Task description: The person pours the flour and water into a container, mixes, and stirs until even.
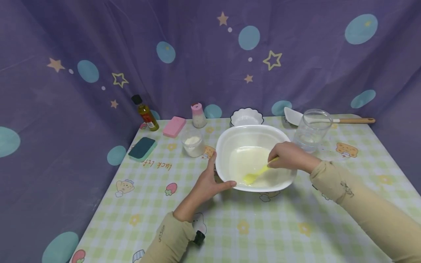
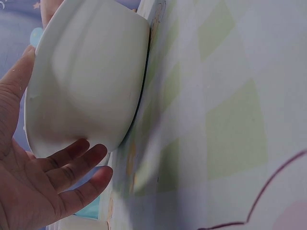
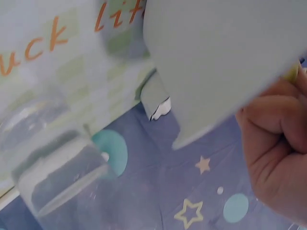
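A white bowl (image 1: 227, 146) with a pale, milky liquid (image 1: 243, 159) inside stands on the table. My left hand (image 1: 210, 180) steadies its near left side: the thumb lies at the rim, and the other fingers (image 2: 72, 163) spread loosely along the outer wall. Over the bowl's right side, my right hand (image 1: 291, 157) pinches the handle of a small yellow spatula (image 1: 251, 178), whose head dips into the liquid. In the right wrist view the bowl wall (image 3: 216, 57) hides most of the spatula; the curled fingers (image 3: 273, 115) show at the right edge.
Left of the bowl are a glass of white powder (image 1: 193, 146), a pink-topped shaker (image 1: 198, 116), a pink sponge (image 1: 174, 126), a green sponge (image 1: 143, 149) and an oil bottle (image 1: 147, 116). Behind it sits a scalloped dish (image 1: 246, 117); rightward, a clear jar (image 1: 312, 129) and wooden-handled spatula (image 1: 355, 120).
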`<state>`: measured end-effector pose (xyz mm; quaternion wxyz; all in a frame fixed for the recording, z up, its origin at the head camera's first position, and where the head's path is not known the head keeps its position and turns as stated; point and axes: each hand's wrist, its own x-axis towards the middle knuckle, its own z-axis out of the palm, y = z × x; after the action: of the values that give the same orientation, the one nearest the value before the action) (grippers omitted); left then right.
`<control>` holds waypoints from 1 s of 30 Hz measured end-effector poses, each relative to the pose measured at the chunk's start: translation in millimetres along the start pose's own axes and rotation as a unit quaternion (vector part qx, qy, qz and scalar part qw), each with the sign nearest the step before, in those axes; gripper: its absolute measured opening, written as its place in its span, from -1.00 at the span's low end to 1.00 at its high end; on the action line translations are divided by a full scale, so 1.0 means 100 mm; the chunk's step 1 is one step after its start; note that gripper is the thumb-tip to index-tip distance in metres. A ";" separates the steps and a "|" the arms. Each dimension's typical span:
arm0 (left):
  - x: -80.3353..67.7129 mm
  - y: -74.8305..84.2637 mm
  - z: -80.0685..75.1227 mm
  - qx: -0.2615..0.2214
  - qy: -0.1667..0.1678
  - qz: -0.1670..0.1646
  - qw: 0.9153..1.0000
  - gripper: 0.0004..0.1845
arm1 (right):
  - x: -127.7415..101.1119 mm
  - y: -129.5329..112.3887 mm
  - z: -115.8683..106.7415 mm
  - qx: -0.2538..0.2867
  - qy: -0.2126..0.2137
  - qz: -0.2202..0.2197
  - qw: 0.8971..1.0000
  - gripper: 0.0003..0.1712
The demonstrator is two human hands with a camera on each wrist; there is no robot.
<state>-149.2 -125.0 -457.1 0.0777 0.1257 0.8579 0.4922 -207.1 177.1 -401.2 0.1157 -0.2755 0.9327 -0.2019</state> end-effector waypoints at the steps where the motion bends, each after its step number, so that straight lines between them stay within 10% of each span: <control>1: 0.00 0.00 0.00 0.000 0.000 0.002 1.000 0.31 | 0.02 -0.01 0.02 0.001 0.008 -0.001 1.000 -0.93; 30: 0.01 -0.01 0.00 -0.008 -0.002 0.004 1.000 0.31 | 0.19 0.10 -0.03 -0.028 0.153 0.120 0.980 -0.80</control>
<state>-149.9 -125.5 -458.4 0.0782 0.1296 0.8530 0.4994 -228.6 174.7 -404.8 -0.0133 -0.1308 0.9709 -0.2002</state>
